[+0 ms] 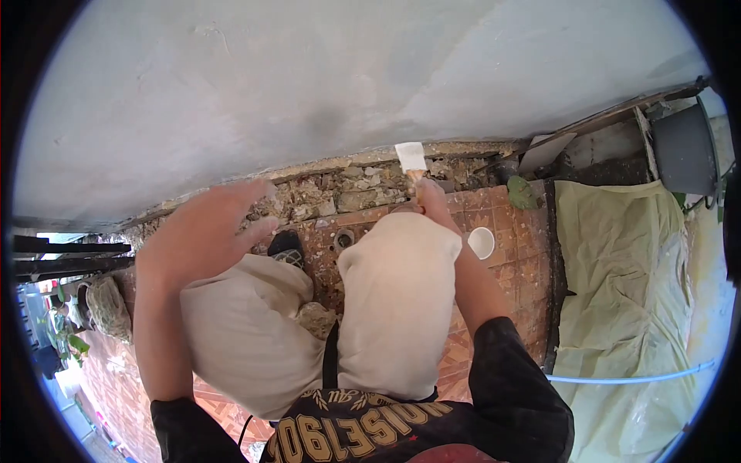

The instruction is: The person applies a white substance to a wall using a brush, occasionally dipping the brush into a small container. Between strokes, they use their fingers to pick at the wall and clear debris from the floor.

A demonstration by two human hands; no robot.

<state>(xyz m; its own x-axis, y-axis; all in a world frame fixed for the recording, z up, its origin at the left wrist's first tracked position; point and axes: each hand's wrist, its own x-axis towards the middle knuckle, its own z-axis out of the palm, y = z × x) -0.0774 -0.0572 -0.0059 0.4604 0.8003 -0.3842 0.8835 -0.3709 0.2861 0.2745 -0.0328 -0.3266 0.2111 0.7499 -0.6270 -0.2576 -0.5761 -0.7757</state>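
Note:
My right hand [431, 202] is closed round the handle of a paint brush just beyond my knee. The brush [411, 157] has wide, white-coated bristles, which are at the lower edge of the grey-white wall [309, 85]. My left hand [224, 224] is raised above my left knee, with thumb and fingers apart and nothing between them. To the right of my right forearm, a white cup [481, 243] stands on the tiled floor.
Broken rubble [355, 189] lines the foot of the wall. On the right are a crumpled greenish sheet [617, 285], a grey bucket [685, 147] and a blue hose [633, 380]. Dark slats [69, 258] jut in at the left. A leaf [522, 193] lies near the rubble.

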